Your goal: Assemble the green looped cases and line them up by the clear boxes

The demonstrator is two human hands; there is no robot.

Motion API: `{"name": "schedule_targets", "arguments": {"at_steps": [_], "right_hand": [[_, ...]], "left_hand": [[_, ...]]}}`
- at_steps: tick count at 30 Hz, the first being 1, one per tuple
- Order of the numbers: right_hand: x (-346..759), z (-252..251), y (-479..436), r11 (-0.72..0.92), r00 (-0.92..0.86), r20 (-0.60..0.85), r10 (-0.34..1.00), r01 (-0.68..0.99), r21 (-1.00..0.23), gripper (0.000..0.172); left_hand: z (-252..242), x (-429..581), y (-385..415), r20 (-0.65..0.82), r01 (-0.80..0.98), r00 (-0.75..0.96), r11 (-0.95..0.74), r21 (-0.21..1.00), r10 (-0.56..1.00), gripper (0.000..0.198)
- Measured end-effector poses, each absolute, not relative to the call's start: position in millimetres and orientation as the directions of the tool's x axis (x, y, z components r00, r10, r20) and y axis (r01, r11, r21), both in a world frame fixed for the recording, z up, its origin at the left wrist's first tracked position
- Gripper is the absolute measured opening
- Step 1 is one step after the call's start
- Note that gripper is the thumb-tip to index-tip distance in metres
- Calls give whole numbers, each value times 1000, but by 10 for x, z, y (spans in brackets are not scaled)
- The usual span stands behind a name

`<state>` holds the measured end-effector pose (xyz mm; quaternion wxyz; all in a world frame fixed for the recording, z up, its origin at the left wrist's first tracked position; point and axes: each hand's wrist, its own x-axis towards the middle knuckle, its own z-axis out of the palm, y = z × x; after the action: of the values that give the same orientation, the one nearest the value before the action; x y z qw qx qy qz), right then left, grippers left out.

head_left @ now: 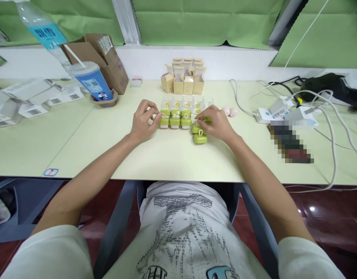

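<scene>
Cases (175, 119) in green block, left hand (142, 121) at edge, right hand (216, 123) on strays (200, 138)

Far left on the table (166, 159), white barcoded boxes (30, 97) lie in a loose heap. Just beside them a blue lidded cup (92, 79) with a straw sits in a brown holder, a clear water bottle (40, 27) looming above it. Behind, an open cardboard box (108, 58). Centre back, small kraft cartons (185, 77) are clustered tight. To the right lie two pink egg shapes (230, 112), then white chargers (278, 108), tangled white cables (332, 128) and a black bag (332, 87).
</scene>
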<state>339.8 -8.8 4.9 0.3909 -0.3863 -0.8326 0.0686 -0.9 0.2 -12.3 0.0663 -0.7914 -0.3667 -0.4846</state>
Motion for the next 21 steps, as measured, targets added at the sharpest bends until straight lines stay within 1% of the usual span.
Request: {"name": "schedule_targets", "arguments": {"at_steps": [3,5,7,8,9,10,12,13,14,15,17,18,20,21], "right_hand": [[3437,237,-169,712,-243,719,651,524,-467,19],[3406,419,-300,745,-124,799,589,466,-477,20],[3298,601,-478,778,-87,831,550,415,-472,20],[3226,677,-565,789,-98,833,545,395,-470,21],[3156,736,-635,800,-124,831,542,380,-465,21],[3103,776,-675,812,-167,828,536,371,-451,22],[3105,790,-631,825,-251,812,526,380,-417,22],[3180,762,-539,821,-282,800,530,405,-402,22],[3307,712,-408,797,-276,787,551,452,-400,24],[3480,641,-248,745,-223,776,591,521,-418,24],[3905,456,93,584,-117,717,687,677,-449,22],[4119,353,242,504,-101,679,727,750,-428,25],[4463,163,447,385,-99,583,806,835,-392,44],[4573,88,496,360,-113,513,851,836,-413,56]], "left_hand": [[12,86,-109,811,630,213,-711,312,545,56],[174,248,-233,787,592,197,-711,380,584,64],[363,479,-381,740,517,272,-742,427,615,76],[454,603,-456,711,485,337,-761,431,617,78],[534,719,-528,680,466,403,-777,424,613,76],[599,819,-595,652,461,454,-786,411,607,67],[674,940,-707,618,513,477,-769,383,625,49],[685,956,-751,613,538,469,-756,373,636,44],[682,944,-785,614,555,450,-742,377,648,40],[667,909,-809,620,558,422,-729,398,661,38],[620,799,-820,632,523,340,-698,488,697,37],[597,738,-809,633,494,288,-678,545,719,38],[565,625,-760,629,431,183,-636,640,756,49],[562,578,-729,627,400,143,-624,671,765,56]]}}
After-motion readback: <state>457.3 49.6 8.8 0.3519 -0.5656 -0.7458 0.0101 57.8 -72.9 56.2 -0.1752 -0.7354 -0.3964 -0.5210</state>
